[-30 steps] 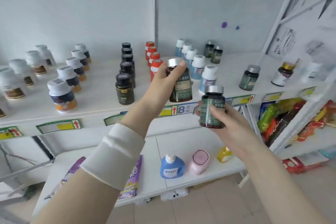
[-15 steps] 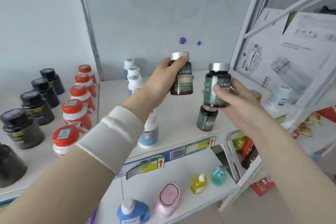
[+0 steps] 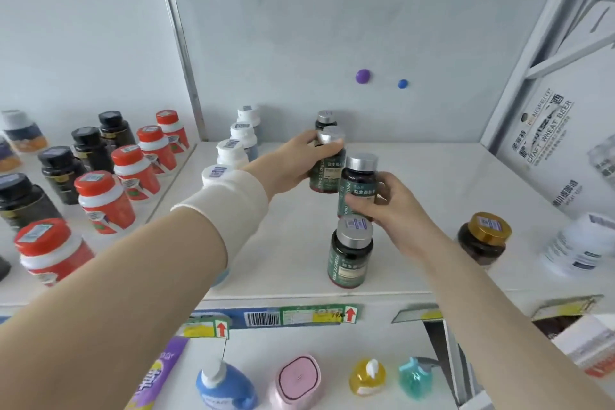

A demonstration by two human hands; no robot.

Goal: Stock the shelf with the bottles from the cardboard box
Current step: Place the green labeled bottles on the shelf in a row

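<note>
- On the shelf (image 3: 432,196), four bottles run front to back: front bottle (image 3: 349,253), then the right hand's bottle (image 3: 357,186), the left hand's bottle (image 3: 327,165), the rear bottle (image 3: 324,120).
- White-capped bottles (image 3: 233,150) line up to their left.

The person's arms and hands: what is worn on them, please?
The left forearm carries a white, ribbed fabric cuff just behind the wrist, like a wristband; the arm on both sides of it is bare. The right arm has no sleeve or band. Both hands, left and right, are gloveless, with no visible rings or watch.

Dark-green bottles (image 3: 349,256) (silver caps, seemingly).
</note>
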